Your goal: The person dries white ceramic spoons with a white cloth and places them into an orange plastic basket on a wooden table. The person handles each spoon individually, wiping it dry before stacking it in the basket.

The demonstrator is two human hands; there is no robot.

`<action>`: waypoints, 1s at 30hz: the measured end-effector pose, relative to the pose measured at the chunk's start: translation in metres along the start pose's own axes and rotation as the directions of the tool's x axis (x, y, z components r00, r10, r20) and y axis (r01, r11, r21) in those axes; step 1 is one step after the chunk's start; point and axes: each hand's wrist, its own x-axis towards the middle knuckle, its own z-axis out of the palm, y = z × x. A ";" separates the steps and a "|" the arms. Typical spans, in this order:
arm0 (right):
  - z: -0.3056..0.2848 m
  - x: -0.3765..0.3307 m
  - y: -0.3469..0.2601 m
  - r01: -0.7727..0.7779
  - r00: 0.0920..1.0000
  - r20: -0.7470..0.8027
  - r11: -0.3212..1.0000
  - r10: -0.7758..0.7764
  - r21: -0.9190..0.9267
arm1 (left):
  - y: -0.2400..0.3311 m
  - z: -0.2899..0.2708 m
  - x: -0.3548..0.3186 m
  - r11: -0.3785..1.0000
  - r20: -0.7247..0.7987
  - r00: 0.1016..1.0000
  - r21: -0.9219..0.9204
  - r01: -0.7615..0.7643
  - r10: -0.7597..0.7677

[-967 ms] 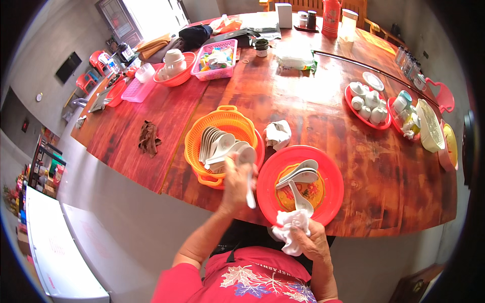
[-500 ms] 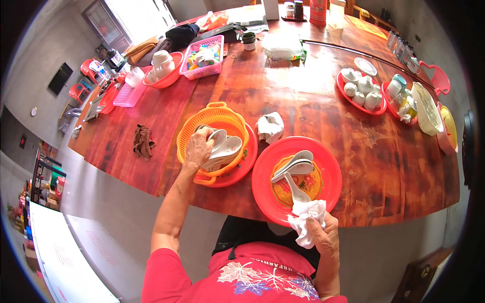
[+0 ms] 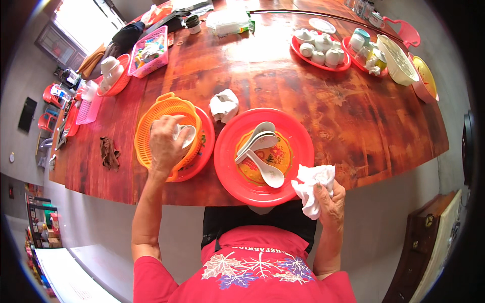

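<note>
The left hand point(image 3: 164, 144) reaches into the round orange plastic basket point(image 3: 146, 126), fingers curled over a white ceramic soup spoon point(image 3: 186, 135), seemingly picking the next one to wipe with the crumpled white cloth point(image 3: 312, 187) clutched in the right hand point(image 3: 331, 199).

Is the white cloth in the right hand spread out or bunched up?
Bunched up. The white cloth sits crumpled in the right hand, fingers closed around it, beside the red plate.

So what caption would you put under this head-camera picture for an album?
Left hand reaching into an orange basket of white spoons; right hand holding a white cloth beside a red plate.
</note>
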 end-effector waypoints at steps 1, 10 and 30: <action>-0.001 0.001 0.001 0.006 1.000 -0.012 1.000 -0.006 -0.007 | 0.016 0.007 -0.002 0.992 -0.022 0.995 -0.067 -0.103 0.102; -0.010 -0.007 0.002 -0.032 0.999 -0.017 0.997 0.033 0.063 | 0.102 0.076 -0.036 0.795 0.192 0.782 0.012 -0.606 0.593; -0.016 -0.012 0.008 -0.045 0.998 -0.032 0.997 0.047 0.061 | 0.115 0.054 -0.049 0.953 0.698 0.715 -0.192 0.236 -0.036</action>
